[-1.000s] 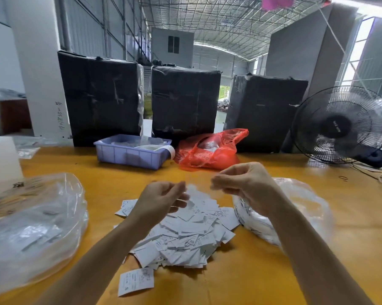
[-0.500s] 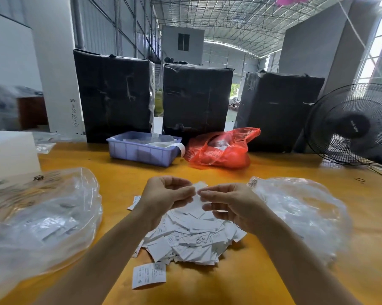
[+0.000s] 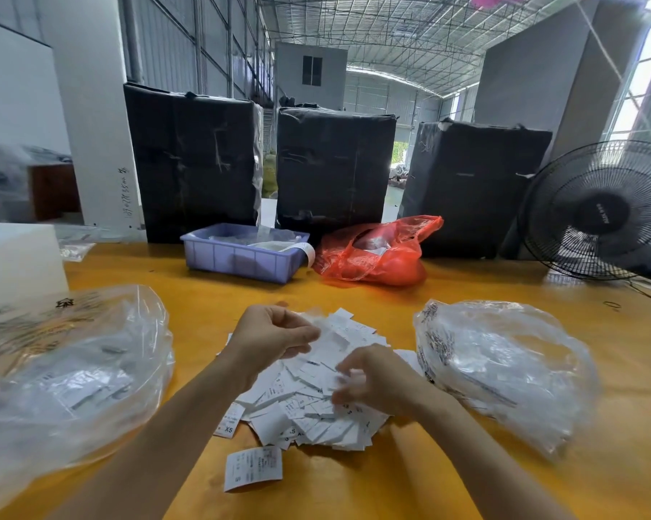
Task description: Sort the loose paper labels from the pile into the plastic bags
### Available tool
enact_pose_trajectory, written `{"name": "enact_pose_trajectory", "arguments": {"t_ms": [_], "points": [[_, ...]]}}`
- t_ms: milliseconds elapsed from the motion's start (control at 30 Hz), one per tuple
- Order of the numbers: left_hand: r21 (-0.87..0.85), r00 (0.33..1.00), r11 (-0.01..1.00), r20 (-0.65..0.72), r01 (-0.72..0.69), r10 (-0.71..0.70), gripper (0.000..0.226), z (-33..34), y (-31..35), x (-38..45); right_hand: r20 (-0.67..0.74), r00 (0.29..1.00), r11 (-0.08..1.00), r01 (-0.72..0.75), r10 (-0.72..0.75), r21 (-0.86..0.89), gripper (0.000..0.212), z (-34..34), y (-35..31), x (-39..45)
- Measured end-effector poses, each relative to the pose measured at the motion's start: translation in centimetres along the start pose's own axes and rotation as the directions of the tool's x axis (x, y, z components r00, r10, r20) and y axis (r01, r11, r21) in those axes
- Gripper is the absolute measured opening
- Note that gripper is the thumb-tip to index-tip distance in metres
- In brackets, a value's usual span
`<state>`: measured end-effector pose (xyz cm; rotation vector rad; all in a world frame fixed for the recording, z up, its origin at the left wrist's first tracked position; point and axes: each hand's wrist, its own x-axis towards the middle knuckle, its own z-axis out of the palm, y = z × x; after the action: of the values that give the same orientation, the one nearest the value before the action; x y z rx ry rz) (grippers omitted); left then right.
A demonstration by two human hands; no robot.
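The fingers of the left hand [image 3: 269, 337] curl round a few small white paper labels [image 3: 326, 341], pinched above the far edge of the heap. The right hand [image 3: 378, 380] reaches down onto the heap with its fingers bent; they are blurred, so I cannot tell whether they have a label between them.

The loose pile of white paper labels [image 3: 309, 399] lies on the yellow wooden table [image 3: 354, 482], between the two hands and beneath them. One single white label [image 3: 252, 468] lies apart on the near side, long axis roughly left to right, its print too small to read. The heaped labels point every way.

A crumpled clear plastic bag [image 3: 65, 377] sits well to the left, a second clear plastic bag [image 3: 504, 369] just beside the pile on the right; both already hold labels.

The step in hand looks like picking and reading. Next, I judge, each label wants its size checked, then a drop into the matching bag's mouth.
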<state>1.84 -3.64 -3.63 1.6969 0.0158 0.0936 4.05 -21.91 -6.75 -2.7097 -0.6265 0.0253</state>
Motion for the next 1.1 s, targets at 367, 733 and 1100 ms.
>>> {"name": "enact_pose_trajectory", "arguments": {"t_ms": [367,733,1100], "points": [[-0.005,1.0,1.0,0.023,-0.019,0.019,0.017,0.3,-0.2,-0.1,-0.062,0.996,0.996,0.075,-0.071,0.052,0.036,0.4,0.6,0.3],[-0.016,1.0,1.0,0.024,-0.014,0.015,0.016,0.4,-0.4,0.0,-0.1,0.989,0.994,0.11,-0.111,-0.014,0.032,1.0,0.7,0.6],[-0.109,1.0,0.994,0.011,-0.006,0.008,0.013,0.3,-0.5,0.1,-0.218,0.976,0.983,0.045,-0.005,0.179,0.026,0.3,0.7,0.6]]}}
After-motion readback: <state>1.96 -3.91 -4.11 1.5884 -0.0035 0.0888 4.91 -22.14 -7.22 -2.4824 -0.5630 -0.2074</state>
